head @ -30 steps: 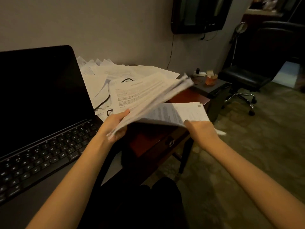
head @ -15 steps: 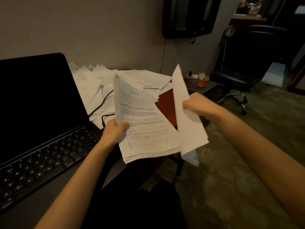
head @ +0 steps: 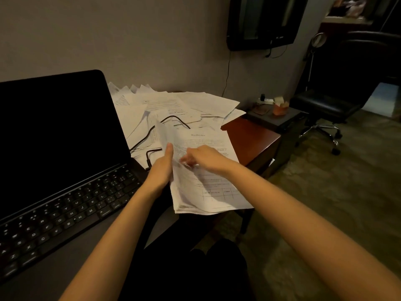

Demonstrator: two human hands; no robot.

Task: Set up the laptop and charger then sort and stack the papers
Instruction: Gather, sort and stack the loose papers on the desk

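- Papers [head: 208, 187], a thin white sheaf of printed sheets with a ruled table low on the top page, are held in front of the person, over the near right edge of the desk.
- The sheaf's left edge is gripped by the left hand [head: 161, 168], thumb lying up along the top sheet.
- The right hand [head: 200, 156] is laid on the top page with its fingers bent; whether a sheet is pinched cannot be told. Half a second earlier a separate sheet was held upright in this hand, apart from the sheaf; that sheet is no longer seen apart.
- An open dark laptop [head: 60, 148], screen black and keys matte, is seen at the left on the desk.
- A black charger cable [head: 152, 137] is looped over loose white sheets [head: 184, 105] fanned across the glossy reddish-brown desk [head: 249, 135].
- A small orange box [head: 280, 107] and a white power strip [head: 265, 101] are seen on a low dark side table [head: 271, 120]; what the box contains cannot be told.
- A black padded office chair [head: 325, 105] with chromed legs is seen farther off.
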